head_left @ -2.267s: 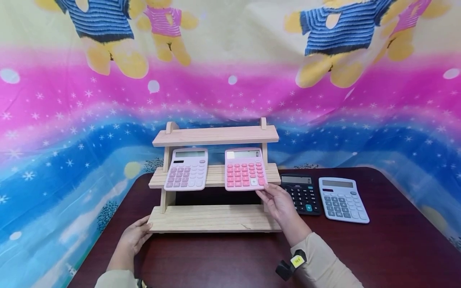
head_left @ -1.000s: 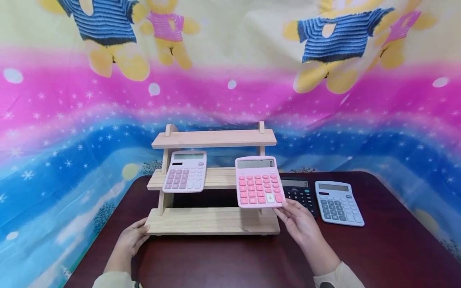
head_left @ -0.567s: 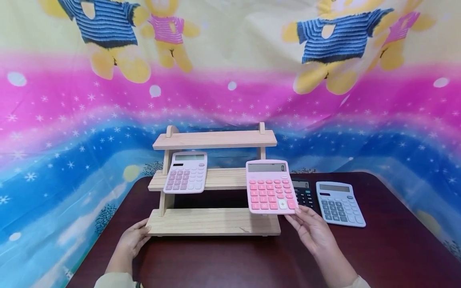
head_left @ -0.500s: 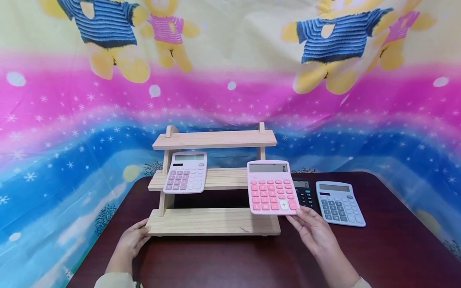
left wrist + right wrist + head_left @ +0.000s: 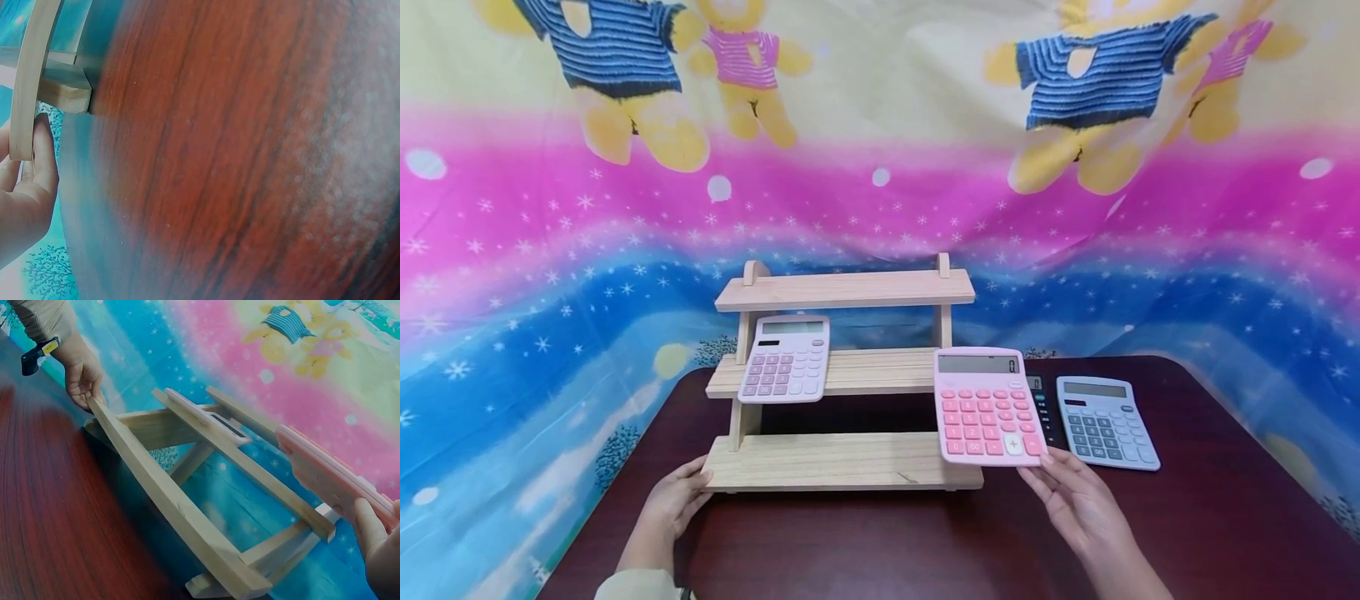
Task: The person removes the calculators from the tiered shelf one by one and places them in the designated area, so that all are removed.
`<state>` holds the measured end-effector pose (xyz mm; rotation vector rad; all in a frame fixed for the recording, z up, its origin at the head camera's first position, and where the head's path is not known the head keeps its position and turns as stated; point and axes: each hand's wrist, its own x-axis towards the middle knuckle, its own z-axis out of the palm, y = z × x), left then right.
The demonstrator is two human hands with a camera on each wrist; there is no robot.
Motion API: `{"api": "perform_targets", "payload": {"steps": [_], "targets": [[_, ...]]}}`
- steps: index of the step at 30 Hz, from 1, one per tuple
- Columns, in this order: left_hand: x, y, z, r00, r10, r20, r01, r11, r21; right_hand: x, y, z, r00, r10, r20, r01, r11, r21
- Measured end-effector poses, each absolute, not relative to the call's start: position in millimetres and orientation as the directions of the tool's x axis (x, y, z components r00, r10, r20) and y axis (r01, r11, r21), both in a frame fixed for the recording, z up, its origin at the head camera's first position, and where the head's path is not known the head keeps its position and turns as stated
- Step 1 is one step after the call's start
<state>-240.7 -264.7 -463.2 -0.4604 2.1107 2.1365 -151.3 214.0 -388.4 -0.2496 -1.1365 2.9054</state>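
Partway through, by the look of things: of four desk calculators, one on a shelf, one in mid-air, two on the tabletop (image 5: 820,550).

Raised in front of the right end of a three-tier wooden rack (image 5: 850,289), a pink calculator (image 5: 988,408), keys toward the viewer and a zero on the display. Pinched at the lower right corner between thumb and fingers of the right hand (image 5: 1078,500), apart from both rack and tabletop. Left to do, most likely: setting the pink one down; where, impossible to tell.

On the rack's middle shelf (image 5: 880,371), near the left end and reaching the front edge, a purple-and-white calculator (image 5: 786,358). On the tabletop, between the rack's right end and the far right corner, a black calculator (image 5: 1049,417), mostly hidden behind the pink one, and just beside it a pale blue calculator (image 5: 1107,421). Around the left end of the bottom shelf (image 5: 842,462), the curled left hand (image 5: 673,500), gripping the board between thumb and fingers.

Beneath everything, red-brown wood grain, glossy, with rounded far corners. Behind and along the sides, a fabric backdrop (image 5: 850,142) printed with clothed bears and snowflakes, hiding the rest of the room.
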Motion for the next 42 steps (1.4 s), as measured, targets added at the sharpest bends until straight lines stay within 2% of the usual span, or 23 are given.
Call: {"api": "perform_targets", "payload": {"steps": [12,22,29,34,42], "targets": [[-239.4,-264.9,-464.6,-0.950,-0.134,-0.281,-0.280,-0.031,0.960,-139.7,229.5,-403.4,-1.000,0.013,0.019,-0.021,-0.793,-0.609],[-243.6,-267.6,-465.7,-0.950,-0.126,-0.284,-0.282,-0.039,0.959,-135.3,241.5,-416.6,-0.983,-0.054,0.176,-0.054,-0.829,-0.557],[-251.4,-274.3,-480.4,-0.956,-0.133,-0.261,-0.255,-0.059,0.965,-130.8,250.1,-426.8,-0.983,-0.067,0.170,-0.040,-0.829,-0.558],[-247.1,-270.4,-472.6,-0.953,-0.121,-0.278,-0.274,-0.051,0.960,-128.5,254.8,-433.8,-0.983,-0.071,0.168,-0.033,-0.835,-0.549],[-242.4,-265.9,-463.6,-0.947,-0.126,-0.296,-0.293,-0.036,0.955,-125.7,261.3,-441.5,-0.996,-0.033,0.078,-0.014,-0.840,-0.543]]}}
